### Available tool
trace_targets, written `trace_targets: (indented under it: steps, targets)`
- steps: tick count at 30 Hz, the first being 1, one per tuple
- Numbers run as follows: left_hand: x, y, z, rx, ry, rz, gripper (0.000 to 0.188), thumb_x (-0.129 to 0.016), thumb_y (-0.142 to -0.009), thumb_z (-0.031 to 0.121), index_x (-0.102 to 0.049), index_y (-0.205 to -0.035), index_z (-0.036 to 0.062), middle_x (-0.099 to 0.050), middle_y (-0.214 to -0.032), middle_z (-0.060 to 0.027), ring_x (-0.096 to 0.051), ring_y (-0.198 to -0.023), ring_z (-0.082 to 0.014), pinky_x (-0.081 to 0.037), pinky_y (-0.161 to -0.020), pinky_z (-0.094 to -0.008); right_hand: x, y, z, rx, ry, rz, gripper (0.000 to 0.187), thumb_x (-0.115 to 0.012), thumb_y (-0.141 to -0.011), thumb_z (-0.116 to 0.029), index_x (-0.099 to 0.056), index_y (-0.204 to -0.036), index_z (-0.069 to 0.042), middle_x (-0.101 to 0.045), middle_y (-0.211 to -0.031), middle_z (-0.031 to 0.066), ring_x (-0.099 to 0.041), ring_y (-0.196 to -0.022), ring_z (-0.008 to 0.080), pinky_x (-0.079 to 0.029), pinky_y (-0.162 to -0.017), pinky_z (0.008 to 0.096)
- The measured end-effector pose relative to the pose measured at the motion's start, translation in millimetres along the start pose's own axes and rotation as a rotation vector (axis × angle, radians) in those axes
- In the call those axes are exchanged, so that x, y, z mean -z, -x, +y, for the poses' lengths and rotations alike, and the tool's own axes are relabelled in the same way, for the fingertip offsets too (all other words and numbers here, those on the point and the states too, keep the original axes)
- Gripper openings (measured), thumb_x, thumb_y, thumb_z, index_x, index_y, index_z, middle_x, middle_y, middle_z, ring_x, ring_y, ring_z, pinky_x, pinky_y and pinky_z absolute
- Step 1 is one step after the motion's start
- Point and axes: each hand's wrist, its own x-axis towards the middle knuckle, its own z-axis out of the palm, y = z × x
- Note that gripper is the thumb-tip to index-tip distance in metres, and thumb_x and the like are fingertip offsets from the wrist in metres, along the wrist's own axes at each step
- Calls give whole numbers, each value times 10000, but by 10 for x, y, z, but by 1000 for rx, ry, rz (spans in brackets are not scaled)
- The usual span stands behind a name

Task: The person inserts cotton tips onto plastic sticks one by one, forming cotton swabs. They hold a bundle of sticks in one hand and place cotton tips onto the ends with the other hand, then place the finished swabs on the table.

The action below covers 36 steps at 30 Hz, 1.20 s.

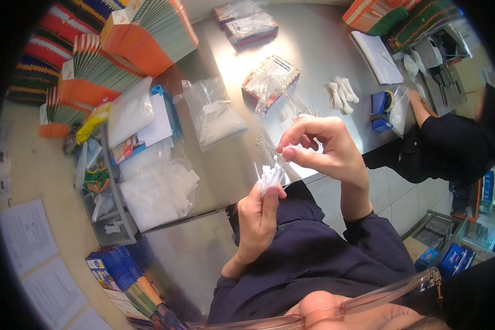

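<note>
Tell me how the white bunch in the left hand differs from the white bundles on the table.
The held bunch is gripped in the left hand; the table bundles lie on the metal table. The held bunch is one cluster; the table bundles are several, grouped together. The right hand is at the held bunch's upper end; no hand touches the table bundles. Both are white.
</note>
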Motion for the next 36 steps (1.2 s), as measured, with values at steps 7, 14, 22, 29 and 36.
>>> trace_targets:
  steps: [7, 14, 22, 29, 36]
  targets:
    - [-25, -14, 28, -134, -328, 157, 199, -492, -924, 176, -547, -896, -12, -607, -697, -121, -586, -565, -204, -429, -538, -299, -46, 24, 5, 116, 201, -39, 218, -796, -633, -183, -676, -780, -77, -587, -635, -30, -398, -574, 69, -304, -500, 227]
    - [-26, 15, 66, -120, -408, 155, 208, -495, -923, 184, -532, -886, -17, -621, -711, -133, -628, -622, -269, -455, -564, -316, -122, 41, 38, 109, 152, 16, 141, -770, -672, -138, -679, -755, -70, -573, -623, -21, -382, -562, 68, -295, -492, 219]
    - [-44, 32, 45, -141, -377, 152, 219, -472, -935, 189, -530, -878, -14, -617, -710, -130, -614, -595, -250, -448, -554, -309, -62, 47, 26, -5, 58, 21, 127, -733, -740, -117, -675, -806, -25, -592, -694, -1, -406, -568, 37, -312, -493, 198]
    - [-34, 44, 58, -58, -288, 106, 233, -467, -938, 199, -540, -877, -14, -599, -686, -118, -558, -535, -200, -426, -540, -301, -61, 33, 127, -140, -416, -32, 145, -696, -760, -48, -675, -882, 26, -617, -753, 65, -552, -683, 87, -452, -611, 191]
    - [-34, 21, 62, -24, -290, 86, 257, -463, -938, 213, -546, -857, -16, -579, -658, -127, -538, -510, -200, -401, -512, -309, -26, -5, 149, -39, -256, -72, 111, -692, -765, -60, -689, -851, 11, -646, -768, 72, -574, -732, 104, -462, -662, 226]
